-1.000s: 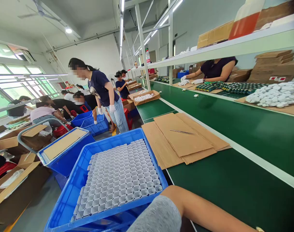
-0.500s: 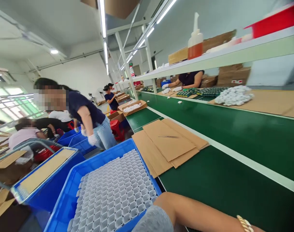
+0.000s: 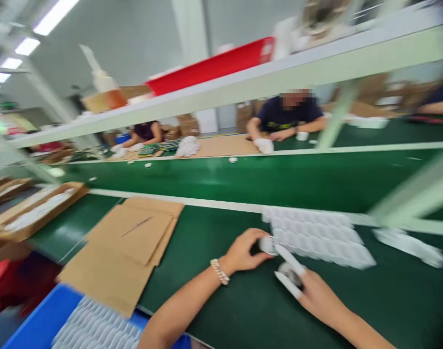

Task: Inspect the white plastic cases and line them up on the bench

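My left hand (image 3: 245,252), with a beaded bracelet at the wrist, pinches a small white round piece (image 3: 268,245) between thumb and fingers. Close by on the right, my right hand (image 3: 318,293) wears white covers on its thumb and forefinger. Between those fingers sits a small greyish round piece (image 3: 291,274), blurred, so its kind is unclear. The right forefinger reaches up against or very near the white piece. Just beyond both hands, several rows of white cup-like pieces (image 3: 316,237) lie side by side on the green work surface (image 3: 236,310).
Cardboard sheets (image 3: 115,257) with thin tweezers (image 3: 136,226) on top lie left. A blue crate (image 3: 42,315) of white pieces stands lower left. A crumpled plastic bag (image 3: 412,246) lies right, near a slanted post (image 3: 421,189). Co-workers sit beyond the belt (image 3: 206,179), under a shelf (image 3: 221,89).
The view has swung right, from the blue crate toward the work surface. Both my hands now show, each with a small piece; before, only a bent arm was visible.
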A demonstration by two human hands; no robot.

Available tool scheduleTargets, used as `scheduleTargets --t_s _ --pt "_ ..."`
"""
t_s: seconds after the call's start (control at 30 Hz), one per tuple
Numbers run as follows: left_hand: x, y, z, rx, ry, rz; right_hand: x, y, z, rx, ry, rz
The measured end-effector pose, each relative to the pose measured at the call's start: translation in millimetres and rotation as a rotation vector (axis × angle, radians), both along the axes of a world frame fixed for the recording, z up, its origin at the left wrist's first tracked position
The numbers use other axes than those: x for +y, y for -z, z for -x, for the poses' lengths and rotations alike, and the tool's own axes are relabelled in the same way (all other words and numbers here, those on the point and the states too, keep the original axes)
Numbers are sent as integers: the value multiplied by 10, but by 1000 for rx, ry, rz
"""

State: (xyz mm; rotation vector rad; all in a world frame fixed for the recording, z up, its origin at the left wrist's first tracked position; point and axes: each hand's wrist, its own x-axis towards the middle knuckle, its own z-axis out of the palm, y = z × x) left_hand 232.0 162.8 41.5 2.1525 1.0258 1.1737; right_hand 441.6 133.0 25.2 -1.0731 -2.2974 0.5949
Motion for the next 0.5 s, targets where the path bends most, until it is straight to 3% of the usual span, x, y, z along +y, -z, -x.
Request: scheduleTargets --t_s 0.1,0.3,0.4,0.5 --pt "34 -13 44 -48 16 45 -34 -41 -128 -44 -24 70" --pt "-7 1 29 -3 49 38 -39 -145 -18 -54 -14 90" --pt "8 11 14 -7 26 41 -40 -86 -46 -50 -12 61" --pt "59 71 16 -68 -57 72 -53 77 -160 -10 -8 5"
